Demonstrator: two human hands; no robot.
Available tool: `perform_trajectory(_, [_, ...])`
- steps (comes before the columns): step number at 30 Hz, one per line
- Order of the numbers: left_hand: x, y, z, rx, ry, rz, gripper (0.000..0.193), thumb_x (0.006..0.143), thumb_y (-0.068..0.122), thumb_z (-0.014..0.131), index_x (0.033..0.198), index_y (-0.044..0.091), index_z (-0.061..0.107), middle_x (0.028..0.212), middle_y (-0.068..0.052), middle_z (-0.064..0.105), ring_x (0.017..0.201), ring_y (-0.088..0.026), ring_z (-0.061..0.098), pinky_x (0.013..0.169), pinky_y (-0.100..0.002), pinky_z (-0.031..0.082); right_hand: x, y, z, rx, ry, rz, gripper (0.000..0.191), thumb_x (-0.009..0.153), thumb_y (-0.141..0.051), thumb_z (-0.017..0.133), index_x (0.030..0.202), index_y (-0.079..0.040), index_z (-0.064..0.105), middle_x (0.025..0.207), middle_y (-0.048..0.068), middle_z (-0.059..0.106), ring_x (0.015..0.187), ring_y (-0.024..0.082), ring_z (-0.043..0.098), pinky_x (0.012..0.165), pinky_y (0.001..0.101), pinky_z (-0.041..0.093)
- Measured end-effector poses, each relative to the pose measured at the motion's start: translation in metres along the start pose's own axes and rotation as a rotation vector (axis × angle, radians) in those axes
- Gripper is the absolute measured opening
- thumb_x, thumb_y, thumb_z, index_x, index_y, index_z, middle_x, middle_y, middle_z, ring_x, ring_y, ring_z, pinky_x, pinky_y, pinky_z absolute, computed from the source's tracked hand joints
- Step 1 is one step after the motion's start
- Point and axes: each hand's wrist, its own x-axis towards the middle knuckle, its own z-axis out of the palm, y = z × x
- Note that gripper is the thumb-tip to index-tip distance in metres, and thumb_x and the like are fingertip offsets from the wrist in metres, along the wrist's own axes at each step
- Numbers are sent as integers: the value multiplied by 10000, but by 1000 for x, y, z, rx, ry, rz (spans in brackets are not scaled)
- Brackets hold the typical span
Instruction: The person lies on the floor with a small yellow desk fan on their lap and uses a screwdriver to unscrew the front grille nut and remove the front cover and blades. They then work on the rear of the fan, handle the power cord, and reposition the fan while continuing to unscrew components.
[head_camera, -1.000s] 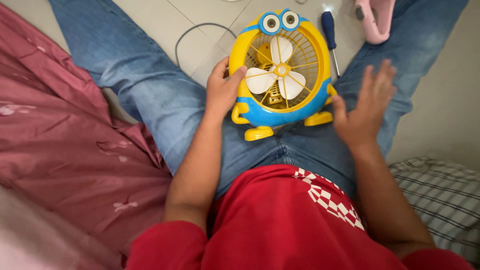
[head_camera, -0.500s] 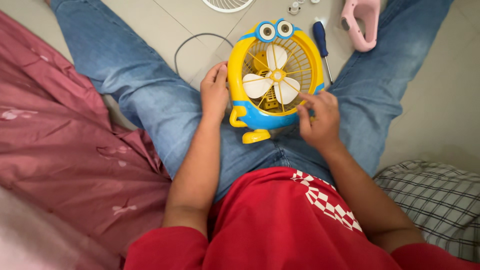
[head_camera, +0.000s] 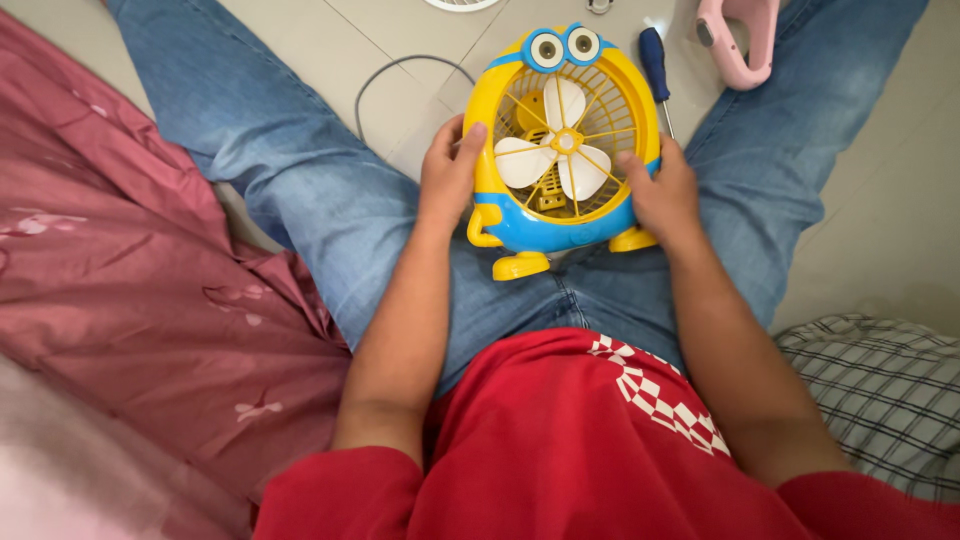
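since the earlier frame the right hand (head_camera: 665, 195) has moved from the front of the grille to the right edge of the fan (head_camera: 562, 150), so both hands now grip it from the sides. one fan rests on the person's lap between the two legs, tilted back with its face toward the camera; it is yellow with a blue base, two round eyes on top, two yellow feet at the bottom and one white propeller behind the yellow grille. the left hand (head_camera: 448, 178) holds the left edge, its fingers curled around the rim with the thumb on the front. the right hand's fingers wrap the right rim, closed on it. one screwdriver (head_camera: 655, 62) with a blue and black handle lies on the tiled floor just beside the fan's upper right edge. one pink tool (head_camera: 738, 38) lies near it, partly cut off by the top of the picture. one grey cable (head_camera: 400, 75) loops on the floor to the left of the fan. one red patterned cloth (head_camera: 130, 300) lies at the left, and one checked cloth (head_camera: 885, 395) at the lower right.
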Motion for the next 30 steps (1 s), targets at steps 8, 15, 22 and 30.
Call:
perform_trajectory(8, [-4,8,6,-86,-43,17,527,958,270,741,1360,-27,574,1184,-89,690,938,-132,676,798,-276,570,-5,-2,-3,65,9,38,403,981,-215,731,1280,30,620,1059,114,735,929,157,691,828,320,551])
perform_trajectory(15, [-11,17,3,-124,-75,93,483,995,162,706,1409,-37,555,1251,-95,669,1093,-149,649,945,-285,538,-17,10,2,302,61,20,462,927,-107,752,1310,56,552,1101,106,712,935,153,688,815,300,574])
perform_trajectory(22, [-6,38,4,114,-94,393,455,1061,111,654,1482,-12,534,1451,-117,599,1334,-193,582,1154,-324,448,-24,0,4,334,190,-233,491,969,-14,767,1370,51,491,1241,134,657,1101,166,662,974,304,551])
perform_trajectory(30, [6,37,24,284,223,268,432,1046,257,611,1390,2,555,1242,-125,677,1107,-181,644,974,-323,513,-36,-63,2,105,223,-378,602,882,-40,897,1339,41,512,1167,154,686,1025,196,689,916,321,580])
